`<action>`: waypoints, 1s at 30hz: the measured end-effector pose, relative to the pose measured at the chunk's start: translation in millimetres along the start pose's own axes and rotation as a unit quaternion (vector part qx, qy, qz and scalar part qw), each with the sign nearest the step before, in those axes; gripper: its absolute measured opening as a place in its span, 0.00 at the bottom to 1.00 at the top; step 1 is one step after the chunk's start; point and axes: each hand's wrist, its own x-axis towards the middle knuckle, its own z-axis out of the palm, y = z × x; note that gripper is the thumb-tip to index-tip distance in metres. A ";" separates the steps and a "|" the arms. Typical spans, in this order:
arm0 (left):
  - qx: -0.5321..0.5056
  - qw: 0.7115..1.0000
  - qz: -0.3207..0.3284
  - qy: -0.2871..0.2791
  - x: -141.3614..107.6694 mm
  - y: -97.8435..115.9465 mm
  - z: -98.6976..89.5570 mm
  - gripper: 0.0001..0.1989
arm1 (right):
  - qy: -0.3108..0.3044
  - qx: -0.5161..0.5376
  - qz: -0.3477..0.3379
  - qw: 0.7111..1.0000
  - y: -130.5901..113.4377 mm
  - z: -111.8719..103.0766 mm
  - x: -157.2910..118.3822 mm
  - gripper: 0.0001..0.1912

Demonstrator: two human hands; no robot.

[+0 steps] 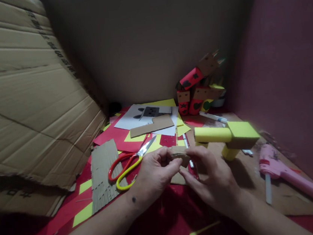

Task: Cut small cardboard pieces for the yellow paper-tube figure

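Observation:
A small curved piece of cardboard [180, 154] is pinched between the fingertips of both hands, low over the red table surface. My left hand [155, 172] grips its left side with thumb and forefinger. My right hand [212, 175] holds the right side the same way, partly covering it. Just left of my left hand lie scissors [126, 166] with one red and one yellow handle, their blades half apart. Beyond my right hand stands a yellow paper-covered figure [215, 134] made of a tube and a box-shaped block [243, 132].
A pink hot glue gun [290, 177] lies at the right on a cardboard sheet. Finished red and yellow figures [194, 90] stand at the back. A printed white sheet [133, 116] and an L-shaped cardboard piece [153, 126] lie mid-table. A large cardboard panel [24, 102] rises at left.

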 end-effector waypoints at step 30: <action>-0.005 0.991 -0.066 -0.114 7.3 1.7 -9.8 0.09 | -0.082 0.599 0.512 0.610 12.5 -2.4 16.0 0.06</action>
